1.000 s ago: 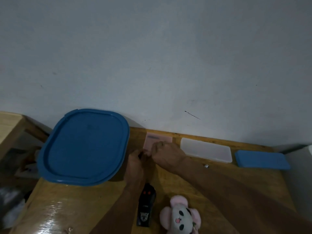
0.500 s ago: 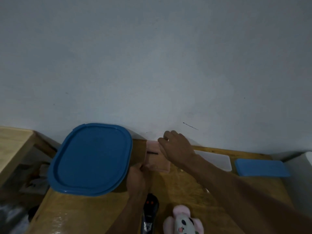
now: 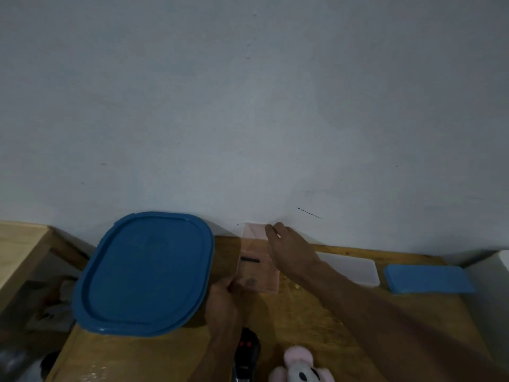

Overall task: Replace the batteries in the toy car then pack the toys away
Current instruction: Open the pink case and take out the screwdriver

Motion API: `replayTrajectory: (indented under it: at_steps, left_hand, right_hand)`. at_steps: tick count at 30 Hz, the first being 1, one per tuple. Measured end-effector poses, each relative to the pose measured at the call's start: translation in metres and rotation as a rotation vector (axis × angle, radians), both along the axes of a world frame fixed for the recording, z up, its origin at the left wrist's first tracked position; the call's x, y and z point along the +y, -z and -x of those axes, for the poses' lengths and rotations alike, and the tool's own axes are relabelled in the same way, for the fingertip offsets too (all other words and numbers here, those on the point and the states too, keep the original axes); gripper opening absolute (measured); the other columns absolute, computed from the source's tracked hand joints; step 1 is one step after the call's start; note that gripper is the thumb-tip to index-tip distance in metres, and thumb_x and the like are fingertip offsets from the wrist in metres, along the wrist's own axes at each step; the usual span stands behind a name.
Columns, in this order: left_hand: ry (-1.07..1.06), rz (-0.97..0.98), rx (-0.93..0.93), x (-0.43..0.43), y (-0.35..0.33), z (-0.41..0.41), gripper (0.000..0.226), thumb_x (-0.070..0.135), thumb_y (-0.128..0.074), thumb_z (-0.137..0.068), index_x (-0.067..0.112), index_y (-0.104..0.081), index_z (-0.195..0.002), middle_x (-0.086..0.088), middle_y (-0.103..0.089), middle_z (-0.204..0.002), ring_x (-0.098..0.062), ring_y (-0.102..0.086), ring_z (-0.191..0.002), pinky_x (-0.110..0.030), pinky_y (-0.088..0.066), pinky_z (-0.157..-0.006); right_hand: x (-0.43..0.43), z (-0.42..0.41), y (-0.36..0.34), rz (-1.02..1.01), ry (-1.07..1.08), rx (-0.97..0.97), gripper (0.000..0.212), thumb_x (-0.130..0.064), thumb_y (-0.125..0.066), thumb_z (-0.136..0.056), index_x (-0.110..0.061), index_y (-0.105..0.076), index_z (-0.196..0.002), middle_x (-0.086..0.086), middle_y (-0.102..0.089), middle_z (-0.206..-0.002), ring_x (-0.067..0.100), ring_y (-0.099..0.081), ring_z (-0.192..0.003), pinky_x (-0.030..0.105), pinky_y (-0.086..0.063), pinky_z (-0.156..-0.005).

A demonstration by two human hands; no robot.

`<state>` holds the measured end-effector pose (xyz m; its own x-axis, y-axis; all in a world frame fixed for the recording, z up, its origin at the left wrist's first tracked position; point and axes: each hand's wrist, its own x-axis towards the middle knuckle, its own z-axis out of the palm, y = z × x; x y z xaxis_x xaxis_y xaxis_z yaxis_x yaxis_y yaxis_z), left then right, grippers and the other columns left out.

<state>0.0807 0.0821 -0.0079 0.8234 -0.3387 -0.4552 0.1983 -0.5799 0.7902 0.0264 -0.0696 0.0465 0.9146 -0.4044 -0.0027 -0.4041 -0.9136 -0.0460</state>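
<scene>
A small dark toy car (image 3: 248, 351) with two red spots lies at the near edge of a wooden table (image 3: 305, 312), partly hidden by the person's left forearm. It looks like light, hard plastic, best picked up by its sides.

Just beyond it is a translucent pink plastic case (image 3: 260, 274), thin-walled, light and probably slippery. It is safest steadied at a corner while its lid (image 3: 254, 231) is lifted by the free edge. The left hand (image 3: 223, 296) pinches the near left corner. The right hand (image 3: 292, 249) bends its fingers over the lid's far right edge. A short dark stick (image 3: 250, 260) lies inside.

A second ago both hands met over the closed case. Now the lid stands up against the wall, and the right hand has gone back with it.

A pink plush toy (image 3: 298, 366) sits right of the car. A large blue-lidded tub (image 3: 146, 271) sits to the left. A white flat box (image 3: 355, 268) and a blue flat box (image 3: 428, 278) sit to the right.
</scene>
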Motion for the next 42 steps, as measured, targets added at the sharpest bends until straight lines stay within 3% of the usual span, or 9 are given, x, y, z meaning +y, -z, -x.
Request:
replayTrajectory:
  at_steps: [3,9,13,16,20,23,26,31,42]
  left_hand:
    - [0.014,0.06,-0.01,0.003,-0.003,0.001,0.025,0.016,-0.051,-0.098,-0.003,-0.064,-0.09,-0.003,-0.066,-0.083,-0.004,-0.054,-0.07,-0.003,-0.041,-0.057]
    - [0.161,-0.097,-0.068,0.0,-0.008,0.002,0.03,0.041,-0.059,-0.09,0.016,-0.071,-0.101,-0.004,-0.071,-0.101,-0.016,-0.064,-0.09,-0.03,-0.048,-0.086]
    - [0.236,-0.076,0.027,-0.003,-0.009,-0.003,0.032,0.03,-0.053,-0.097,0.006,-0.068,-0.113,-0.011,-0.068,-0.113,-0.018,-0.06,-0.096,-0.011,-0.042,-0.073]
    - [0.223,-0.09,-0.029,0.0,-0.012,-0.004,0.029,0.03,-0.056,-0.095,0.007,-0.071,-0.106,-0.009,-0.07,-0.106,-0.023,-0.065,-0.096,-0.023,-0.046,-0.078]
    - [0.151,0.009,-0.043,0.003,-0.01,-0.003,0.021,0.013,-0.051,-0.098,0.005,-0.07,-0.096,-0.002,-0.068,-0.088,-0.012,-0.062,-0.076,-0.011,-0.039,-0.059]
    - [0.205,-0.039,-0.027,0.0,-0.004,-0.006,0.023,0.004,-0.047,-0.098,-0.004,-0.066,-0.107,-0.008,-0.061,-0.091,-0.023,-0.062,-0.086,-0.019,-0.047,-0.071]
    - [0.291,-0.076,-0.033,-0.005,-0.006,-0.008,0.025,-0.003,-0.042,-0.098,-0.016,-0.061,-0.109,-0.005,-0.052,-0.072,-0.006,-0.042,-0.063,-0.013,-0.043,-0.07]
    - [0.17,-0.026,-0.116,0.001,-0.017,-0.001,0.02,0.018,-0.056,-0.095,0.01,-0.074,-0.09,-0.004,-0.071,-0.084,-0.004,-0.052,-0.063,-0.011,-0.035,-0.049]
    - [0.167,-0.06,-0.157,0.003,-0.018,0.0,0.017,0.021,-0.056,-0.095,0.018,-0.073,-0.089,0.0,-0.071,-0.086,-0.006,-0.058,-0.072,-0.012,-0.031,-0.054]
  right_hand:
    - [-0.002,0.003,0.002,0.002,-0.006,-0.05,0.049,-0.001,-0.068,-0.078,0.001,-0.054,-0.125,0.022,-0.06,-0.117,0.033,-0.064,-0.094,0.037,-0.056,-0.074]
    - [0.008,0.012,0.005,0.05,-0.061,-0.037,0.052,-0.008,-0.088,-0.046,-0.009,-0.071,-0.094,0.011,-0.071,-0.094,0.025,-0.068,-0.081,0.032,-0.058,-0.066]
    - [0.015,0.013,0.006,-0.009,-0.086,0.01,0.041,-0.009,-0.077,-0.068,-0.01,-0.065,-0.108,0.013,-0.065,-0.107,0.029,-0.062,-0.095,0.038,-0.053,-0.079]
    - [0.019,0.008,0.01,-0.06,-0.083,0.108,0.034,-0.012,-0.058,-0.088,-0.011,-0.058,-0.122,0.012,-0.057,-0.122,0.031,-0.052,-0.111,0.041,-0.044,-0.094]
    - [0.023,-0.001,0.017,-0.09,-0.015,0.165,0.028,-0.019,-0.056,-0.091,-0.016,-0.062,-0.118,0.009,-0.062,-0.118,0.028,-0.055,-0.107,0.04,-0.047,-0.092]
    - [0.024,-0.007,0.019,-0.094,0.025,0.189,0.027,-0.022,-0.056,-0.091,-0.017,-0.064,-0.116,0.008,-0.062,-0.117,0.028,-0.056,-0.107,0.041,-0.047,-0.091]
    - [0.026,-0.012,0.017,-0.1,0.048,0.188,0.029,-0.029,-0.06,-0.088,-0.014,-0.063,-0.112,0.009,-0.062,-0.115,0.029,-0.056,-0.106,0.04,-0.048,-0.089]
    - [0.029,-0.011,0.015,-0.092,0.023,0.215,0.027,-0.025,-0.062,-0.088,-0.012,-0.061,-0.112,0.011,-0.062,-0.114,0.03,-0.057,-0.104,0.042,-0.049,-0.086]
    - [0.03,-0.011,0.021,-0.194,-0.034,0.171,0.046,-0.043,-0.063,-0.086,-0.013,-0.058,-0.12,0.01,-0.058,-0.122,0.028,-0.052,-0.113,0.041,-0.045,-0.09]
